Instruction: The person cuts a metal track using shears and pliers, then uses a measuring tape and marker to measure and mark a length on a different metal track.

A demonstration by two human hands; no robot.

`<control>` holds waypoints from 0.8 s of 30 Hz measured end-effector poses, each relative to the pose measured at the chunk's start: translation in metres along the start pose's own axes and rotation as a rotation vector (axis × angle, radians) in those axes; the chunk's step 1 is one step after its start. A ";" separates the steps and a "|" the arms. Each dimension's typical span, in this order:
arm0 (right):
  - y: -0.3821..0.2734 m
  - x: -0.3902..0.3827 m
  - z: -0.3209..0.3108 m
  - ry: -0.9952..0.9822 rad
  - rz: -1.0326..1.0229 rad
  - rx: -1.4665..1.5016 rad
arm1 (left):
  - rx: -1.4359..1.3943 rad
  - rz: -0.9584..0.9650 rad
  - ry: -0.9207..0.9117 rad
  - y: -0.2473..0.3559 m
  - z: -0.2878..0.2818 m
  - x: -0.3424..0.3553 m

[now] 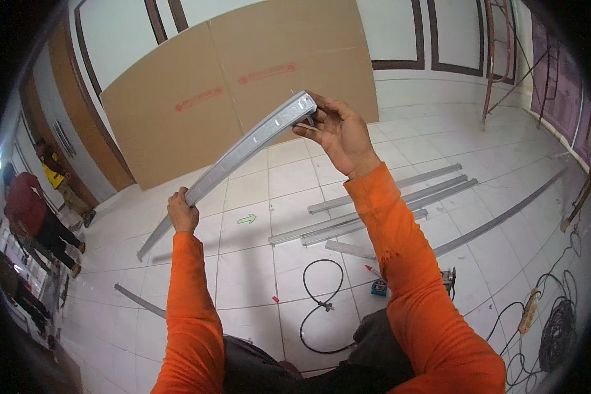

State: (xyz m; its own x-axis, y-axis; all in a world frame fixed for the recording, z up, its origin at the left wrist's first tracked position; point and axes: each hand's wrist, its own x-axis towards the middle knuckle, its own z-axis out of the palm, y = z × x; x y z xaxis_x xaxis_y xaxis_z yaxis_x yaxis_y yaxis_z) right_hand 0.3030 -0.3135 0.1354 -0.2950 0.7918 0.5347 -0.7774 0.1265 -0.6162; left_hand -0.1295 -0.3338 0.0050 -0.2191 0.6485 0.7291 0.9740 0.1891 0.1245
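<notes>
A long galvanized metal channel (246,151) is raised at a slant above the floor, its near end high on the right and its far end low on the left. My left hand (182,209) is closed around it toward the lower end. My right hand (335,138) grips the upper end, thumb underneath and fingers behind. Below, several similar metal lengths (381,190) lie on the white tiles, along with a blue tape measure (378,287), a small red pointed item (372,269) and a looped black cable (305,331).
A large cardboard sheet (177,144) leans on the back wall. Several people (33,217) stand at the left. Scaffolding (489,92) is at the back right. A power strip (530,308) and coiled wire (557,335) lie at the right, a long metal strip (505,217) near them.
</notes>
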 end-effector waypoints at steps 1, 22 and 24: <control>-0.002 0.001 -0.005 -0.006 0.000 0.003 | -0.029 0.028 0.102 0.004 -0.001 -0.003; 0.000 -0.010 0.020 -0.119 -0.167 -0.368 | -0.019 -0.058 0.352 0.007 -0.012 -0.004; 0.000 -0.014 0.031 -0.163 -0.204 -0.356 | -0.040 -0.052 0.417 0.002 -0.009 -0.006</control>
State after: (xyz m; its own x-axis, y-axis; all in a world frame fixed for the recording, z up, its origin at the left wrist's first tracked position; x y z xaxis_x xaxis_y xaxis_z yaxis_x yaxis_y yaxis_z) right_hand 0.2899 -0.3431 0.1454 -0.2615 0.6282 0.7328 -0.5970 0.4913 -0.6342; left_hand -0.1253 -0.3437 0.0065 -0.2346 0.2828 0.9301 0.9655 0.1794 0.1890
